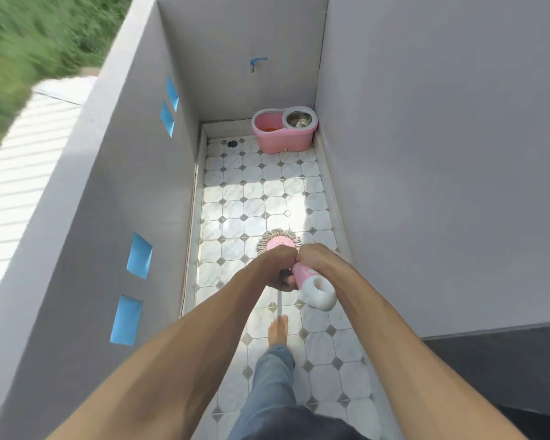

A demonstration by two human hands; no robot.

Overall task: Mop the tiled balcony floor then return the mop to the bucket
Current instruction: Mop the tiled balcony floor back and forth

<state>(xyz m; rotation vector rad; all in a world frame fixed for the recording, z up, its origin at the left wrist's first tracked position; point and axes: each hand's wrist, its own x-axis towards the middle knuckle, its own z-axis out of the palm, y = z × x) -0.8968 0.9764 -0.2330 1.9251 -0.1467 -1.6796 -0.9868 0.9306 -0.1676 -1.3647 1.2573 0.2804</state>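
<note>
1. Both hands are wrapped tight around the mop handle, knuckle to knuckle. The left hand grips just below the pink sleeve, fingers curled fully round the shaft. The right hand is clenched over the pink part, near the white cap at the top end.
2. The mop head, a pink disc ringed with grey-beige strands, rests on the tiled floor just beyond the hands, in a bright patch of sun.
3. The pink bucket stands at the far end of the balcony, in the right-hand corner against the walls and well apart from the mop. Its metal spinner basket is on the right side, the open pink tub on the left.
4. The hands hide most of the shaft; only a thin pale stretch shows beneath them, above a bare foot and a jeans leg.
5. Part of the mop head is covered by the knuckles.
6. A blue tap on the far wall is small and soft-edged. The greenery past the parapet is smeared by blur.
</note>
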